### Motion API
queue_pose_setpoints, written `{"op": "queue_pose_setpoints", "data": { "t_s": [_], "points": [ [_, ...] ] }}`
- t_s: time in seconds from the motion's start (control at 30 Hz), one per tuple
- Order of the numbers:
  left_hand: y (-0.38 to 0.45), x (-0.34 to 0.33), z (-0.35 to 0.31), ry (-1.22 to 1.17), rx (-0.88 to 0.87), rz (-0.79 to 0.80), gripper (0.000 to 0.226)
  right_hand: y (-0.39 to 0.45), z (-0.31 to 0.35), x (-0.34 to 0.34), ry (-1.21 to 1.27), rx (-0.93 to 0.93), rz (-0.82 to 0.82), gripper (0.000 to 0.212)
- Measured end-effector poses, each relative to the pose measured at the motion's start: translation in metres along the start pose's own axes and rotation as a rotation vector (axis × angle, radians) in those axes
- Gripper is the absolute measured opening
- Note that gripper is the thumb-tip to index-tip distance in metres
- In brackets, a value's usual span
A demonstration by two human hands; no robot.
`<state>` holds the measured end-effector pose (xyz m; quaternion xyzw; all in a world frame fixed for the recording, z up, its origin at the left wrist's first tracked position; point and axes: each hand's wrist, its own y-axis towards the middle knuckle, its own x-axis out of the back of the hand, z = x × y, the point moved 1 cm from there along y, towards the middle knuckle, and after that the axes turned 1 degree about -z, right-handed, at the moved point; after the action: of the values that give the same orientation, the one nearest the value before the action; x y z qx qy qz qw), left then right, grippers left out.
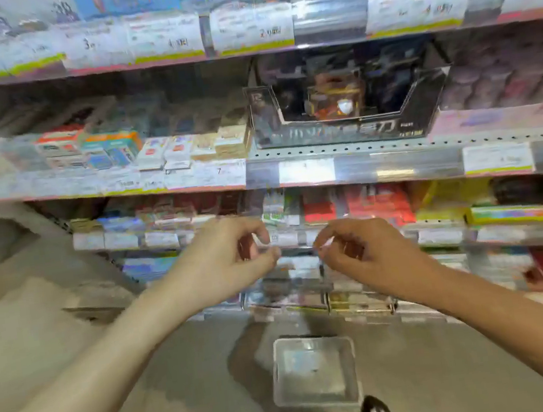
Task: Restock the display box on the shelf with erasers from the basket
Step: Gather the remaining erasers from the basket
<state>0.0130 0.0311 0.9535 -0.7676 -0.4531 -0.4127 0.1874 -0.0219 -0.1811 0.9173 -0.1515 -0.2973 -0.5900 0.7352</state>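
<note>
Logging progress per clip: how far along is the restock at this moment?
Done: the black cardboard display box on the shelf shows a few items at its back, mostly bare in front. In hand: left hand and right hand are raised with fingers pinched; too blurred to tell what they hold. Left: the clear plastic basket on the floor shows little inside.

Both bare arms reach forward, left hand and right hand near together, fingers curled.

Head view, downward toward shelves
</note>
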Motion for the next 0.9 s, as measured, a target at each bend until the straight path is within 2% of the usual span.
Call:
{"op": "queue_pose_setpoints", "data": {
  "t_s": [0.17,0.3,0.43,0.53,0.67,0.9],
  "points": [
    [-0.039,-0.062,0.063,-0.042,0.157,0.193,0.03,-0.041,-0.053,-0.079,-0.033,-0.182,0.081,0.009],
    [-0.059,-0.127,0.117,0.041,0.293,0.308,0.014,-0.061,-0.112,-0.138,-0.076,-0.314,0.112,0.011],
    [-0.071,-0.198,0.171,-0.009,0.385,0.367,0.013,-0.074,-0.177,-0.193,-0.083,-0.457,0.166,0.015],
    [-0.073,-0.255,0.213,-0.037,0.438,0.369,0.013,-0.083,-0.235,-0.231,-0.109,-0.516,0.211,0.007],
    [-0.078,-0.343,0.271,-0.067,0.501,0.391,0.016,-0.098,-0.316,-0.283,-0.184,-0.589,0.299,0.019],
    [-0.088,-0.496,0.366,-0.11,0.592,0.374,0.017,-0.115,-0.451,-0.377,-0.229,-0.622,0.368,0.02]
  ]
}}
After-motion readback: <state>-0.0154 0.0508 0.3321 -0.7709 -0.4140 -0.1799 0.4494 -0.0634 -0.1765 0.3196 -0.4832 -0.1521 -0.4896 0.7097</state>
